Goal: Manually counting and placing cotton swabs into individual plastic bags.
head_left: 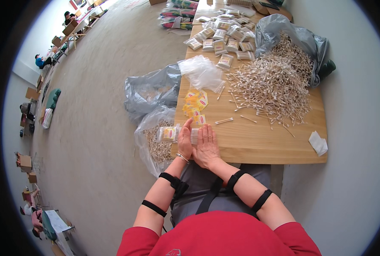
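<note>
My left hand (185, 138) stands on edge near the table's left edge, its fingers stretched out. Beside it my right hand (206, 148) lies palm down with straight fingers, open. A row of cotton swabs (194, 136) shows between the two hands, touched from both sides; part of it is hidden under them. Just left of my left hand is a filled clear packet of cotton swabs (168, 134) with a yellow and red label, at the table edge. Yellow label cards (195, 100) lie just beyond my fingertips.
A large heap of loose swabs (273, 79) spills from a grey plastic bag (288, 25). Filled packets (225, 36) pile at the far end, near clear empty bags (202, 72). Bags with swabs (158, 143) hang at the left edge. A white tissue (318, 143) lies at right.
</note>
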`<state>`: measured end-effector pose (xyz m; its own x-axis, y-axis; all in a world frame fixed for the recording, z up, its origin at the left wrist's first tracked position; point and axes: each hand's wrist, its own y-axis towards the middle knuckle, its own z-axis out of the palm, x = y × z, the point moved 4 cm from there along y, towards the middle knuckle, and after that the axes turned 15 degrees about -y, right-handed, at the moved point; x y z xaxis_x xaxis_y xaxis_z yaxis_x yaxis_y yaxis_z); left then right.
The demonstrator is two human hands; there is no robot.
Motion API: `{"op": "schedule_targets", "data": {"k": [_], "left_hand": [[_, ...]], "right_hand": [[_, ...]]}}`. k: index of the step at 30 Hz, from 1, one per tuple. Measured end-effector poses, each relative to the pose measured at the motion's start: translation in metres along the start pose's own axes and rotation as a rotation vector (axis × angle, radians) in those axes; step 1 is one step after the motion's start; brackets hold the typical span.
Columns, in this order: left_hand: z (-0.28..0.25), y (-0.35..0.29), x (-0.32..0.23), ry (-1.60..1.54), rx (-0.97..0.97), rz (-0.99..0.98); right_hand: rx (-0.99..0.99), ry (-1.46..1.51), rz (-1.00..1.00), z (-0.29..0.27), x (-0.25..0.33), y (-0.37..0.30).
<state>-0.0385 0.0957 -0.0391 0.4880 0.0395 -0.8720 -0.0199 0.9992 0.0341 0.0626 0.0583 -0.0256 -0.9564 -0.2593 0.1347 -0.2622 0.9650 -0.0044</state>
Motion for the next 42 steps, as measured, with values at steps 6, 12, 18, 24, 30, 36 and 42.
{"op": "schedule_targets", "data": {"k": [6,12,18,24,30,36,42], "left_hand": [[-0.004,0.000,-0.002,-0.064,-0.017,-0.045],[0.005,-0.001,-0.010,0.142,0.097,-0.007],[-0.003,-0.004,-0.011,0.045,0.020,-0.029],[0.003,-0.004,-0.024,0.307,0.063,0.007],[-0.033,0.006,-0.061,0.747,-0.100,0.222],[-0.104,0.010,-0.041,0.727,-0.183,-0.131],[-0.124,0.011,-0.015,0.194,-0.158,-0.318]], "right_hand": [[0.030,0.003,-0.077,-0.004,0.003,-0.004],[0.023,-0.061,0.037,0.000,0.006,0.002],[0.030,-0.006,-0.060,-0.003,0.008,-0.003],[0.062,-0.009,-0.038,-0.004,0.012,-0.003],[0.047,-0.014,0.004,-0.003,0.010,-0.002],[0.012,0.003,-0.028,-0.001,0.030,0.007],[0.035,0.032,-0.034,0.000,0.047,0.016]]}}
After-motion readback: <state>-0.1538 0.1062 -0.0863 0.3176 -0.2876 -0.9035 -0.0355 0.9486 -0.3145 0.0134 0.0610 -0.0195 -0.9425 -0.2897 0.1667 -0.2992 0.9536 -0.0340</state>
